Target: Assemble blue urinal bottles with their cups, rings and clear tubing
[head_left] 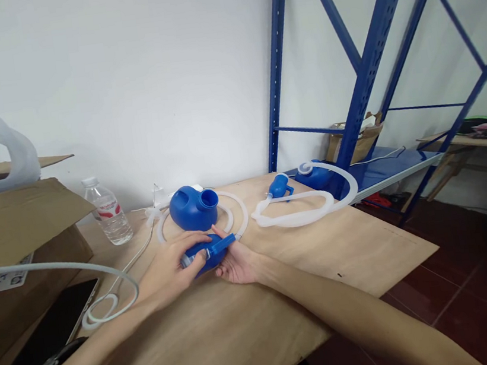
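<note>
Both my hands meet near the middle of the wooden table (285, 296). My left hand (172, 270) is closed over a small blue plastic funnel piece (210, 251) with a handle. My right hand (236, 261) cups the same piece from below and the right, fingers curled around it. Just behind them stands a blue plastic container (193, 208) with a round open mouth, ringed by a translucent white hose (233, 211).
A second hose (305, 210) with a blue fitting (280, 186) lies at the table's far right. A water bottle (107, 211) stands by a cardboard box (12, 237) at left. Blue metal shelving (362, 65) rises at right. A dark tablet (44, 340) lies near left.
</note>
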`<state>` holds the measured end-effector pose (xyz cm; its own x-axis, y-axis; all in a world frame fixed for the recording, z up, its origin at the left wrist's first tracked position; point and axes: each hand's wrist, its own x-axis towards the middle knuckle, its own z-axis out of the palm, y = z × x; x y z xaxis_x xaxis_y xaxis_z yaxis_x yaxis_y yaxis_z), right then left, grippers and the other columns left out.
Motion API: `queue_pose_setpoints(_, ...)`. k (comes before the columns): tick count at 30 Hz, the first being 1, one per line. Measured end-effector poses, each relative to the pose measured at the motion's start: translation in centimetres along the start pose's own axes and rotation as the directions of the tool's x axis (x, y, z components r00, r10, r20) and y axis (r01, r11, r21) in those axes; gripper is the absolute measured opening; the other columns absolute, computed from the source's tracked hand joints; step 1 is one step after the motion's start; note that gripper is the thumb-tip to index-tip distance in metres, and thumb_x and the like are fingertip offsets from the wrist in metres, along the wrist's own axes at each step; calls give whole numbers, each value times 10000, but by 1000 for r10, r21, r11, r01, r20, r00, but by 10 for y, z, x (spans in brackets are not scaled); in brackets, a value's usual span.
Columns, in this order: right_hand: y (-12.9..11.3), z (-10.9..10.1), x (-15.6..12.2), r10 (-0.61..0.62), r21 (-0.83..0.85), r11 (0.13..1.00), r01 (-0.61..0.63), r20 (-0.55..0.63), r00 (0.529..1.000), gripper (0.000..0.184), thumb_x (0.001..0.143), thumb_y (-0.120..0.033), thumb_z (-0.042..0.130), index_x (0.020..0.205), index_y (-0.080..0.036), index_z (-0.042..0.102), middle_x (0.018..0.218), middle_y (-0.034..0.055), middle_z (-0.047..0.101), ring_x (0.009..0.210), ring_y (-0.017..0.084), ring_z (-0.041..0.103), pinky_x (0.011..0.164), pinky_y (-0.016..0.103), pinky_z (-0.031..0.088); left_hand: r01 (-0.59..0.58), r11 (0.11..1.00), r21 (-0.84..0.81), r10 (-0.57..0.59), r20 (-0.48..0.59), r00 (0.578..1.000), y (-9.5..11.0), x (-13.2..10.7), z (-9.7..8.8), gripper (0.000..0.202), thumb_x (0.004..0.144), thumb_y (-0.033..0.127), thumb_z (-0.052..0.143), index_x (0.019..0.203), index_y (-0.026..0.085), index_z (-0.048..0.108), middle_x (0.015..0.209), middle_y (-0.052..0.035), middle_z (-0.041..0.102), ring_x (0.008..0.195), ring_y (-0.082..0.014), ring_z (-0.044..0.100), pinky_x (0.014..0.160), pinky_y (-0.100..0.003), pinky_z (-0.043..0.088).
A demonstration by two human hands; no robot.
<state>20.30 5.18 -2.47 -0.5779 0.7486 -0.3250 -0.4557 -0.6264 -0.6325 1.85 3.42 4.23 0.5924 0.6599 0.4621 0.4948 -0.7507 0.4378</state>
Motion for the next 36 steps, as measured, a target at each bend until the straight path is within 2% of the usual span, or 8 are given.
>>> queue_pose_setpoints(9,-15,-9,-4,276,-266,943,-201,281,919,913,905,-858,200,1152,-84,617,948,196,757,786,278,789,535,277,625,207,965,-163,-183,149,972,-7,-23,-14,418,935,429,575,1335,349,666,1397,-35,671,1238,-292,666,1000,-466,573)
queue_pose_setpoints(13,-30,-12,-7,357,-515,835,-195,237,903,928,913,-850,179,1066,-78,669,967,206,766,788,254,785,512,249,602,279,921,-272,-266,85,960,-12,-27,-16,403,942,404,556,1308,313,697,1374,-49,681,1259,-293,655,1049,-478,540)
queue_pose_setpoints(16,-35,-14,-13,211,-721,689,-73,103,972,785,964,-762,300,883,-91,699,773,135,745,620,190,735,438,203,527,290,920,-263,-299,5,954,-22,-27,-16,408,939,412,563,1298,286,710,1363,-66,686,1266,-308,649,1067,-488,525)
queue_pose_setpoints(18,-32,-10,-18,-94,-832,540,128,91,991,643,965,-692,429,749,-133,661,628,55,666,523,147,653,458,211,509,266,936,-231,-283,-43,958,-29,-28,-16,411,934,435,576,1293,292,714,1372,-63,682,1287,-313,633,1067,-483,525)
queue_pose_setpoints(19,-28,-6,-21,-303,-865,432,256,128,944,572,955,-660,492,743,-152,648,608,23,631,525,135,625,503,226,523,257,944,-207,-276,-66,959,-31,-29,-15,418,931,458,580,1293,296,714,1382,-63,676,1298,-316,623,1053,-475,535)
queue_pose_setpoints(21,-17,4,-25,-629,-883,123,452,283,724,445,887,-623,642,876,-180,675,727,15,647,667,151,645,663,283,572,254,958,-134,-269,-106,957,-34,-32,-12,453,918,518,592,1294,296,714,1414,-70,655,1314,-327,608,985,-446,577)
queue_pose_setpoints(24,1,17,-27,-696,-822,-307,480,537,476,624,739,-579,829,1230,-238,649,1153,85,646,1064,238,644,950,411,556,262,965,8,-259,-132,957,-33,-36,-6,491,909,548,589,1308,287,706,1449,-82,628,1304,-339,611,863,-393,618)
queue_pose_setpoints(36,10,5,-16,-622,-783,-499,371,622,476,404,950,-442,650,1303,-246,633,1415,117,589,1203,261,646,1035,431,535,245,958,146,-228,-127,965,-36,-45,13,496,954,495,507,1376,277,651,1526,-82,551,1353,-313,571,1065,-459,527)
